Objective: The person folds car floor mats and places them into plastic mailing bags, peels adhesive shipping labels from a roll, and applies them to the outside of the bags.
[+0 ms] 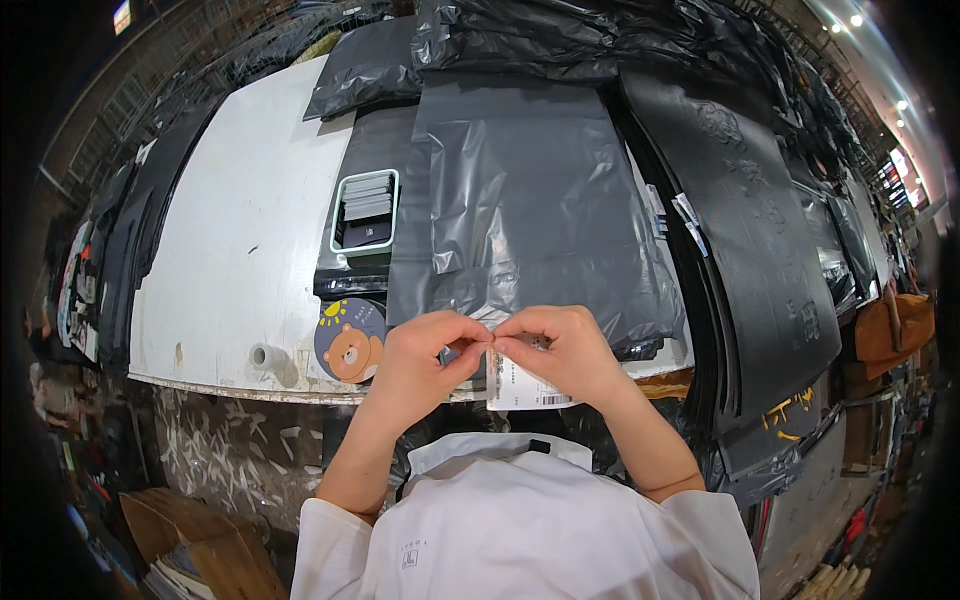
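My left hand [430, 352] and my right hand [562, 348] meet over the near edge of the table, thumbs and fingertips pinched together. From that pinch hangs a white printed label [520, 393] with a barcode, partly covered by the fingers of my right hand. Both hands appear to grip its upper edge. Just beyond them lies a stack of dark grey plastic bags [530, 190], its top one smooth and shiny.
A round bear-patterned mat [350, 342] lies left of my left hand. Beyond it sits a mint-rimmed tray [336, 228] of small tags. A white tube [268, 357] stands on the white tabletop [225, 230]. Black sheets [735, 240] are piled right; paper scraps [235, 455] litter the floor.
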`<action>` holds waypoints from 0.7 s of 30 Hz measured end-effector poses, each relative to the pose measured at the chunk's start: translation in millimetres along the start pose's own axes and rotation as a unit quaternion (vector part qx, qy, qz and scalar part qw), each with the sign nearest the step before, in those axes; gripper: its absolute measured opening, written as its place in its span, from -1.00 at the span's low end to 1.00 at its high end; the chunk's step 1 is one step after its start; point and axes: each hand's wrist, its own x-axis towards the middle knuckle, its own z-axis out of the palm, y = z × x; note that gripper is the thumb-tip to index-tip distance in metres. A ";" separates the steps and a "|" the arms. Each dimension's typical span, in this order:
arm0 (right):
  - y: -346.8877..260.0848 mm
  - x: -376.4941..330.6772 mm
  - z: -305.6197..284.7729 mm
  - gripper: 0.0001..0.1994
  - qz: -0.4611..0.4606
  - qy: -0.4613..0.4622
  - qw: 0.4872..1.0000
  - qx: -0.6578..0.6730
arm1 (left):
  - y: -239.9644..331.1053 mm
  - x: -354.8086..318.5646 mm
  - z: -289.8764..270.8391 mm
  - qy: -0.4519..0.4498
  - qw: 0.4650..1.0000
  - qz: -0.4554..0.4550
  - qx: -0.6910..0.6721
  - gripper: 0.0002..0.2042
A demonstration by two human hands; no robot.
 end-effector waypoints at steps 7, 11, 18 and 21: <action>0.8 0.1 -2.5 -0.85 0.040 -0.079 0.996 -0.003 | -10.0 4.2 -11.2 -0.104 0.991 -0.053 -0.072 -0.93; -6.5 1.8 11.0 -0.79 -0.241 0.171 0.904 -0.308 | -32.2 6.7 -5.1 -0.103 0.932 -0.152 -0.312 -0.95; 14.8 -12.2 30.4 -0.84 -0.139 0.165 0.971 -0.106 | -31.0 -1.8 29.2 0.031 0.929 -0.107 -0.353 -0.96; 26.5 -13.4 31.5 -0.85 -0.004 0.151 0.984 0.095 | -28.6 -6.3 36.5 0.063 0.959 -0.076 -0.264 -0.94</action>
